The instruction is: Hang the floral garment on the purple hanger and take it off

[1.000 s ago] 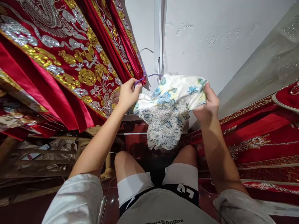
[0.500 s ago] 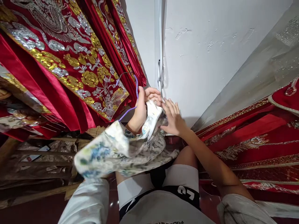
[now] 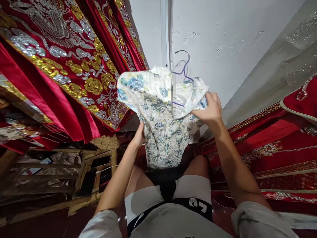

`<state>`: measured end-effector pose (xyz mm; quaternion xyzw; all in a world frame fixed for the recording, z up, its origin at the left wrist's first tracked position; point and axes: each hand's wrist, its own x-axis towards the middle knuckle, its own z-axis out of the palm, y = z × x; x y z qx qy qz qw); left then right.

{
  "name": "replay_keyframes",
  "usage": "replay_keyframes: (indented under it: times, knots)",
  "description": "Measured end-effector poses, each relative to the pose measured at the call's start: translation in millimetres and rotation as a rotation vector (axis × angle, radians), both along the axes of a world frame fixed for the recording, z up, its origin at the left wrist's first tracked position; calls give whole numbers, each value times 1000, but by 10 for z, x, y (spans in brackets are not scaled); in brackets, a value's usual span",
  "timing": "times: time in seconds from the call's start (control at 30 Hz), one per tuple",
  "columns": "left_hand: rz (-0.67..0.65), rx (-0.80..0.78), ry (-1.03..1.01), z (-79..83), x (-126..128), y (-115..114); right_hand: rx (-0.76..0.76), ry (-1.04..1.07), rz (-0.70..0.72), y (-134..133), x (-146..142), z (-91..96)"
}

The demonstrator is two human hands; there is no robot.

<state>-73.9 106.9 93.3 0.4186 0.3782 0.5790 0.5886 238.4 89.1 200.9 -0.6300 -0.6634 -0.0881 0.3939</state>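
A white garment with blue and yellow flowers (image 3: 160,112) hangs in front of me on a thin purple wire hanger (image 3: 183,67), whose hook sticks up above the cloth. My right hand (image 3: 209,110) grips the garment's right shoulder. My left hand (image 3: 140,134) is tucked under the lower left of the cloth, its fingers hidden behind the fabric. I am sitting, with my bare knees and white shorts (image 3: 192,191) just below the hem.
Red velvet robes with gold and silver embroidery (image 3: 64,66) hang close on the left. More red embroidered cloth (image 3: 272,148) lies on the right under clear plastic. A white wall (image 3: 223,49) is ahead. A wooden frame (image 3: 81,178) stands low on the left.
The garment was bunched low to my left with both hands together at the hanger. Now it is raised and spread, my hands apart, the hook pointing up.
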Motion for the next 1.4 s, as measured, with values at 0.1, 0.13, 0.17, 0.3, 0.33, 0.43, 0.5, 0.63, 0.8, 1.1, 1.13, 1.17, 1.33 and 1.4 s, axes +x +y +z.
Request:
replay_keyframes:
  times: [0.1, 0.13, 0.17, 0.3, 0.33, 0.43, 0.5, 0.63, 0.8, 1.1, 1.13, 1.17, 1.33, 1.4]
  knots:
    - [112, -42, 74, -273, 95, -197, -7, -89, 83, 18, -194, 85]
    - [160, -38, 80, -366, 129, -266, -21, -108, 104, -2, -237, 62]
    - [194, -43, 78, -457, 157, -337, -36, -120, 117, -28, -259, 15]
    - [209, -143, 62, -757, 181, -604, -74, -88, 104, -142, -126, -333]
    - [208, -166, 58, -809, 169, -658, -77, -59, 83, -174, -68, -435]
    - [250, -210, 48, -910, 126, -769, -14, 114, -26, -325, -9, -736]
    - [277, -232, 53, -945, 117, -807, 106, 323, -117, -483, -150, -945]
    - [250, -279, 68, -953, 185, -840, -41, 781, 47, -808, -789, -1393]
    - [177, -191, 75, -897, 352, -920, -504, 955, 482, -871, -1371, -1691]
    - [192, -220, 47, -800, 369, -1042, -539, 992, 465, -644, -1372, -1697]
    - [188, -220, 53, -792, 353, -1038, -542, 996, 490, -641, -1388, -1684]
    - [186, -218, 70, -788, 337, -1039, -535, 1018, 503, -642, -1401, -1665]
    - [488, -19, 424, -791, 305, -1115, -594, 1243, 475, -693, -1342, -1491]
    - [670, 181, 599, -781, 347, -1116, -663, 1273, 467, -737, -1290, -1423]
